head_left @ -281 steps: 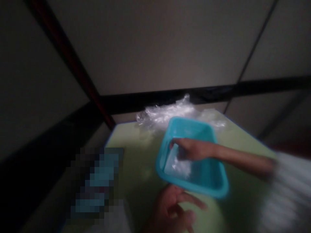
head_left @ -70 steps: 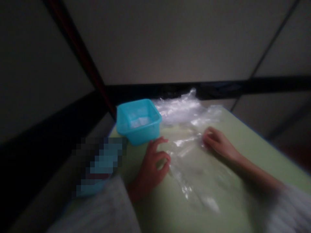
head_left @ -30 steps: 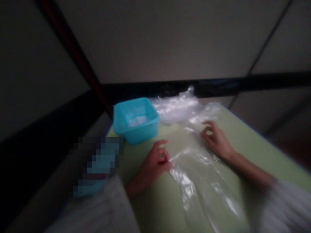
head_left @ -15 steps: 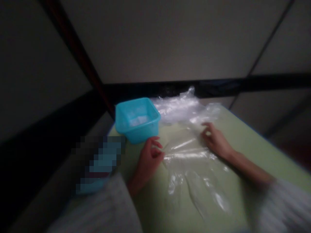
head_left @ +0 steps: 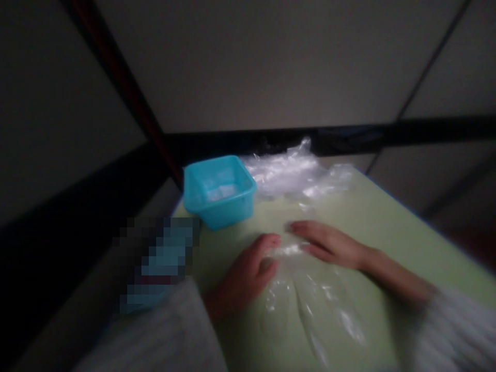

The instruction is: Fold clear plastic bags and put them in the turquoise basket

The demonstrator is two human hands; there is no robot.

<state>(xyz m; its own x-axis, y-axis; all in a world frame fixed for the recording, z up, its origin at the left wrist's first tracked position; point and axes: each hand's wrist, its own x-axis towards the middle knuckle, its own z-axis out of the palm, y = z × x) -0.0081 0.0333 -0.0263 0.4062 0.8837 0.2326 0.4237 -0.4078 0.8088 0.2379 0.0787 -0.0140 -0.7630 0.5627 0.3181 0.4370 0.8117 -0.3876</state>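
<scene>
A clear plastic bag (head_left: 310,305) lies on the yellow-green table between my hands and toward me. My left hand (head_left: 253,266) is at its upper left edge, fingers curved and thumb apart from them; the image is dim and blurred, and whether it pinches the film cannot be made out. My right hand (head_left: 333,243) rests over the bag's upper right part, palm down, with fingers stretched to the left and thumb apart. A teal plastic basket (head_left: 228,209) with something whitish inside stands beyond my left hand.
A pile of crumpled clear plastic (head_left: 287,173) lies at the table's far edge, right of the basket. A pixelated light-blue item (head_left: 165,258) is at the left. Beyond the table (head_left: 395,232) is a pale panelled wall (head_left: 271,67).
Both hands have come closer together over the bag. My right hand has moved left and a little toward me, its fingers straightening; my left hand has shifted slightly right and toward me.
</scene>
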